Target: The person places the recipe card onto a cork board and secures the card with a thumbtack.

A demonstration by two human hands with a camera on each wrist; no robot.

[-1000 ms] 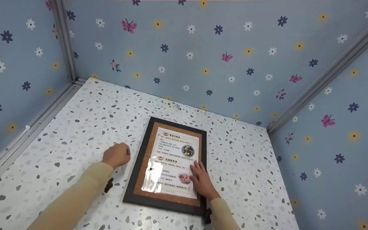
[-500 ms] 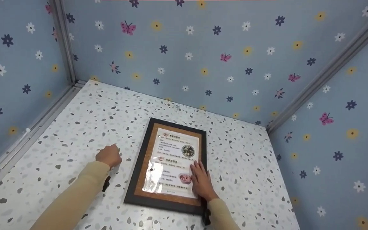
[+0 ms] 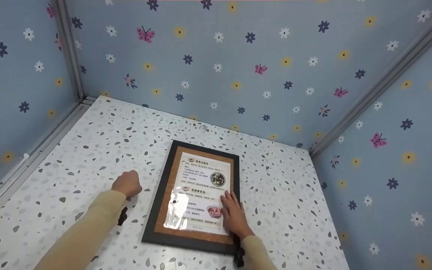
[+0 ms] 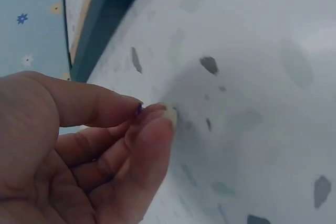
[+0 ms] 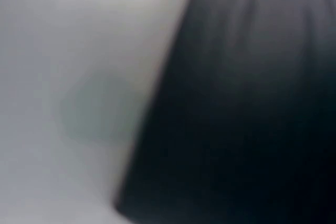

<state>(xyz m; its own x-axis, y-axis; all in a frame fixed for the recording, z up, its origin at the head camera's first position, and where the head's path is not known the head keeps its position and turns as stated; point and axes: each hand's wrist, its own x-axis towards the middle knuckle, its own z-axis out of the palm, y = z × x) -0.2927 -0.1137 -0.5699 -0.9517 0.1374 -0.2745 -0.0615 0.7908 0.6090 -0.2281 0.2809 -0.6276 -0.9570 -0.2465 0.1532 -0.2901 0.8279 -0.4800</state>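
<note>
A black-framed board with a brown, cork-like face lies on the speckled white table. On it is a glossy printed sheet with text and two food pictures. My right hand rests flat over the sheet's lower right edge and the frame, fingers straight. To the left of the board, my left hand is held near the table, fingers curled. In the left wrist view, its thumb and finger pinch a tiny purple thing, mostly hidden. The right wrist view has only a blurred dark frame edge.
The speckled table spreads around the board. Blue walls with flowers and butterflies enclose it at the back and both sides. Grey metal strips run along the corners. A small dark dot shows on the sheet's left side.
My left hand has moved a little to the left, away from the board. My right hand stays on the sheet's edge. The whole view has shifted slightly.
</note>
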